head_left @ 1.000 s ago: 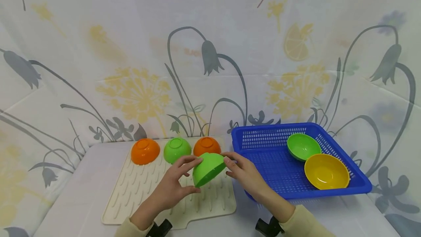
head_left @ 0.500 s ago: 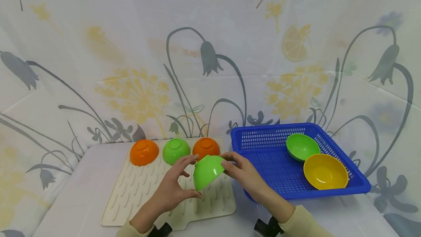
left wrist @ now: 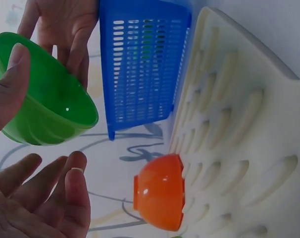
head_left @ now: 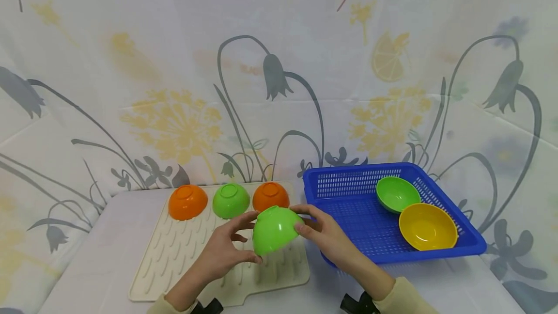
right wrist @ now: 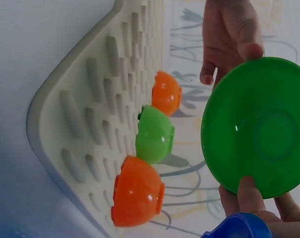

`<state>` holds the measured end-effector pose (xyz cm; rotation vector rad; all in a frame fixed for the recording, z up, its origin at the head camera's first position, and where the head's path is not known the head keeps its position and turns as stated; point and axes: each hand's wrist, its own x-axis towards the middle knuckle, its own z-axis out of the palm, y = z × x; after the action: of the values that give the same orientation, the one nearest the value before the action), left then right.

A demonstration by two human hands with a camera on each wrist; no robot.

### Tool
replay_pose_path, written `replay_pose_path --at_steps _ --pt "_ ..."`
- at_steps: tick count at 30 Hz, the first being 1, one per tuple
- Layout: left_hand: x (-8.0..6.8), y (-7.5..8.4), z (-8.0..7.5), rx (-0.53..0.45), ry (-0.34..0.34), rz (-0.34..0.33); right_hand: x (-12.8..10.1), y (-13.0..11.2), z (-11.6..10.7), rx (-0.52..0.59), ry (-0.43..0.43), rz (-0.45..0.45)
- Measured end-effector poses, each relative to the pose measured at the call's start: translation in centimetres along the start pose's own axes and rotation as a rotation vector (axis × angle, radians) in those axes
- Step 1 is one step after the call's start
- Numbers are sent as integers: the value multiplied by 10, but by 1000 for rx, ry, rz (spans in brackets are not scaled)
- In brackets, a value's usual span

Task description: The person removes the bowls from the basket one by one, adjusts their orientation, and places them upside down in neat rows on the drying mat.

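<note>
Both hands hold a green bowl [head_left: 274, 230] just above the near right part of a cream ribbed drying mat [head_left: 174, 256]. It is tilted, with its base up and its outer wall toward me. My left hand [head_left: 244, 239] pinches its left rim between thumb and forefinger. My right hand [head_left: 305, 219] grips the right rim. The left wrist view shows the bowl [left wrist: 46, 106] with the thumb [left wrist: 11, 82] against it and the other fingers [left wrist: 46, 193] below, clear of it. The right wrist view looks into the bowl's hollow [right wrist: 259, 126], my thumb [right wrist: 244, 191] on its rim.
Upside down along the mat's far edge stand an orange bowl [head_left: 188, 201], a green bowl [head_left: 231, 200] and another orange bowl [head_left: 269, 196]. To the right, a blue slotted basket [head_left: 348, 178] holds a green bowl [head_left: 395, 194] and a yellow bowl [head_left: 428, 227]. A flowered cloth hangs behind.
The green bowl has turned in my hands: its base has come up and its outer wall now faces me. Both hands have stayed over the mat's near right part.
</note>
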<state>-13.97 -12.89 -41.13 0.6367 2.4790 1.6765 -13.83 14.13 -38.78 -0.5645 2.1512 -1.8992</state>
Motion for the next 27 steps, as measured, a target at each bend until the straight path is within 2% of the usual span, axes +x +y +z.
replay_pose_path --at_steps 5,11,14,18,23,27 --pt "-3 0 -1 -36 -51 12 -1 1 1 43 -22 -6" --pt "-4 2 -3 -161 -102 15 -4 -2 7 67 15 -8" --pt "-4 4 -2 -186 -115 20 -4 -1 12 95 39 -32" --pt "-5 6 0 -200 -106 28 -4 1 18 114 63 -65" --pt "-6 6 1 -204 -74 24 -4 3 24 75 81 -112" --pt "-8 6 1 -154 -44 8 -6 4 30 52 96 -130"
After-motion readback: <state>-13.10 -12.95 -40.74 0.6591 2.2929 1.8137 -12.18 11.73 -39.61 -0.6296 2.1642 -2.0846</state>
